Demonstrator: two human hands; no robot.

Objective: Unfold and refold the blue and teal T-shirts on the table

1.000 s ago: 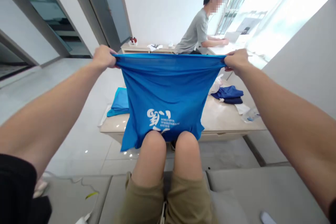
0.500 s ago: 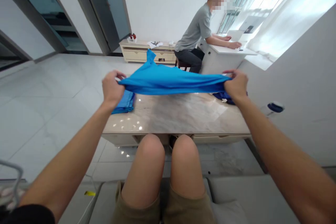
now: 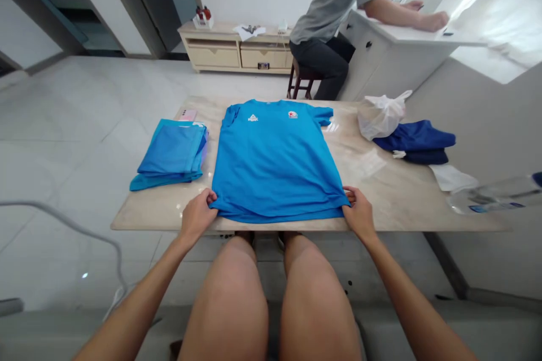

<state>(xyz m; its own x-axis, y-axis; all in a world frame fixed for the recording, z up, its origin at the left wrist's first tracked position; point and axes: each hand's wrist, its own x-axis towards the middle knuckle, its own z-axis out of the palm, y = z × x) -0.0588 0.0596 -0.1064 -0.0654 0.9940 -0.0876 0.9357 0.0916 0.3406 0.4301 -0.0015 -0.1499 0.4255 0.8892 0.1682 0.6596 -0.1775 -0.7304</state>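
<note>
A blue T-shirt (image 3: 277,158) lies spread front side up on the marble-topped table (image 3: 389,197), its collar at the far side and its hem near the front edge. My left hand (image 3: 200,213) pinches the left corner of the hem. At the right corner, my right hand (image 3: 358,211) grips the hem the same way. Small white and red prints show on the chest. Left of the shirt sits a stack of folded blue clothes (image 3: 171,149).
On the table's right are a white plastic bag (image 3: 385,113), dark blue clothing (image 3: 417,141), a white paper (image 3: 453,177) and a clear bottle (image 3: 495,200). A pink phone (image 3: 188,115) lies behind the stack. Beyond, a person (image 3: 334,17) sits at a white desk (image 3: 393,51), beside a low cabinet (image 3: 215,56).
The shirt, held stretched in the air above the table before, now lies flat on it. Both hands have come down and closer to me, still gripping the hem. The view has tilted down.
</note>
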